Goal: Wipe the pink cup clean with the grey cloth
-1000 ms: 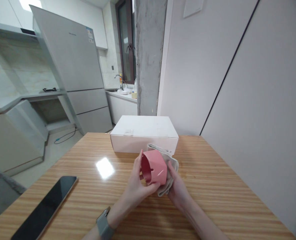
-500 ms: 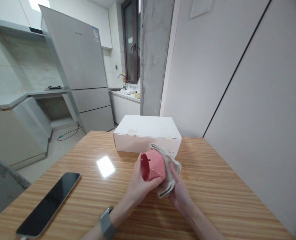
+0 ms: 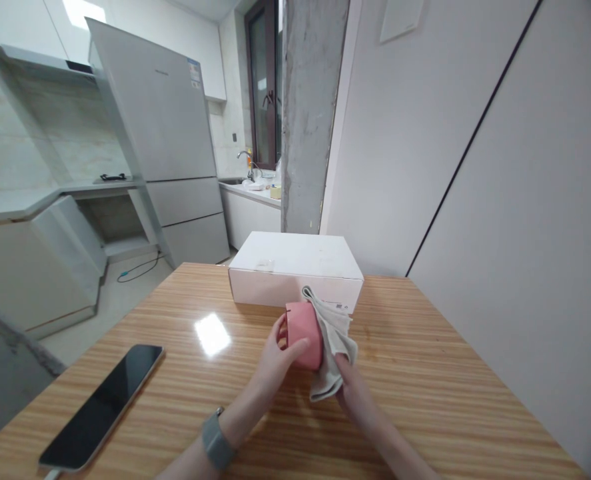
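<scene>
Pink cup in left hand's curled fingers, right hand gripping cloth against it.

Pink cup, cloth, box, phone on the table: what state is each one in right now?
Pink cup: held off the table on its side, gripped by the left hand.
Grey cloth: crumpled, pressed against the cup by the right hand.
White box: closed, lying flat.
Phone: screen dark, lying flat on the wooden table.
</scene>
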`<state>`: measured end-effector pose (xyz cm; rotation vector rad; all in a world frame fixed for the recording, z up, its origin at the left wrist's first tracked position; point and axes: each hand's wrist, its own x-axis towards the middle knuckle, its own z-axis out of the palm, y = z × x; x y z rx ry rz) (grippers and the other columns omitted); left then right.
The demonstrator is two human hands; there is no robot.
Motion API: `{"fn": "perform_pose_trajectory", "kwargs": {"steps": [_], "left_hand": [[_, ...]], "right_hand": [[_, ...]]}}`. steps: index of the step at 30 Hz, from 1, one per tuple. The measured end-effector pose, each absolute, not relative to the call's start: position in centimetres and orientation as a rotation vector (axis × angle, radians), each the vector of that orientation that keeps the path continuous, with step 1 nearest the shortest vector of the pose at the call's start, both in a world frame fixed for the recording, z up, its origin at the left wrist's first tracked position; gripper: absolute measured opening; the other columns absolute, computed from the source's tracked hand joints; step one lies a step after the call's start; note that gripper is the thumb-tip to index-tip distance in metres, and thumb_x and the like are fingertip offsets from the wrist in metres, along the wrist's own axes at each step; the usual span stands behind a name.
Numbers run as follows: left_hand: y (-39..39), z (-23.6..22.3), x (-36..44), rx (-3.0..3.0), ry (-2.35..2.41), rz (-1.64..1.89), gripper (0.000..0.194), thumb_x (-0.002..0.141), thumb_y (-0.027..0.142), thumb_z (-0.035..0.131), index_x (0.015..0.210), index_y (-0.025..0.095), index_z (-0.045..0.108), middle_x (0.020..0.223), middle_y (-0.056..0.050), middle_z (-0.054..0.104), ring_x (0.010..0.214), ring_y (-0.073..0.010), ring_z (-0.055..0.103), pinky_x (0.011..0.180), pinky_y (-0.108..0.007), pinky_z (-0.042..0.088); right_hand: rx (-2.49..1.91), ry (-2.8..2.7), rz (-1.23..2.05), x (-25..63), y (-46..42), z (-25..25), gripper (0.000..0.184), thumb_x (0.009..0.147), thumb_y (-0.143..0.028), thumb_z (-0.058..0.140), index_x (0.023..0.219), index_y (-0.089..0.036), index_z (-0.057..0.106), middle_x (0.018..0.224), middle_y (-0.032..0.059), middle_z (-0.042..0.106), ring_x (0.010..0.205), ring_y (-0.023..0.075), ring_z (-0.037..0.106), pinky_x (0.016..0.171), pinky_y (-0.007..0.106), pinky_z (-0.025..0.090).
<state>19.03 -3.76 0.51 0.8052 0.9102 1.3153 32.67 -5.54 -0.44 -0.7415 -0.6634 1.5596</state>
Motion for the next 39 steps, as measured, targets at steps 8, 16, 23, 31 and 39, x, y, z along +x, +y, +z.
{"fn": "perform_pose_trajectory", "kwargs": {"steps": [8,16,23,31,39], "left_hand": [[-3.0,1.0,18.2,0.687,0.822,1.338,0.059,0.070,0.038,0.076,0.122,0.018,0.057,0.114,-0.011,0.066,0.093,-0.0209,0.064,0.072,-0.027,0.052],[-2.3,0.0,18.2,0.674,0.909,1.263,0.068,0.071,0.046,0.074,0.128,0.020,0.048,0.106,-0.010,0.064,0.085,-0.0196,0.065,0.070,-0.031,0.054],[-2.1,0.2,19.3,0.766,1.027,1.267,0.107,0.055,0.040,0.086,0.143,0.025,0.029,0.111,-0.012,0.060,0.092,-0.0235,0.063,0.075,-0.034,0.052],[-3.2,2.3,25.7,1.363,0.984,1.288,0.117,0.045,0.029,0.089,0.145,0.024,0.028,0.120,-0.012,0.056,0.107,-0.0285,0.056,0.096,-0.042,0.041],[-2.7,3.3,31.4,1.907,1.196,1.015,0.109,0.050,0.045,0.083,0.144,0.028,0.031,0.129,-0.013,0.049,0.111,-0.0353,0.053,0.094,-0.046,0.039]], "right_hand": [[-0.797,-0.508,1.633,34.1,-5.6,2.7,0.046,0.063,-0.053,0.076,0.098,-0.024,0.071,0.096,0.0054,0.076,0.111,0.0311,0.062,0.097,0.046,0.048],[-0.990,-0.515,1.562,42.9,-9.2,3.0,0.054,0.080,-0.054,0.060,0.130,-0.033,0.054,0.117,0.0030,0.070,0.103,0.0300,0.067,0.088,0.045,0.053],[-1.507,-0.822,1.390,50.9,-12.4,-1.0,0.097,0.063,-0.055,0.070,0.146,-0.027,0.030,0.129,0.0100,0.061,0.108,0.0335,0.064,0.088,0.043,0.054],[-1.717,-1.549,0.479,54.4,-10.4,-2.7,0.090,0.062,-0.050,0.067,0.142,-0.018,0.038,0.138,0.0142,0.053,0.124,0.0350,0.051,0.108,0.047,0.035],[-1.795,-1.743,0.298,53.8,-10.6,-3.1,0.086,0.079,-0.043,0.053,0.150,-0.020,0.012,0.113,0.0113,0.068,0.106,0.0305,0.064,0.096,0.045,0.045]]}}
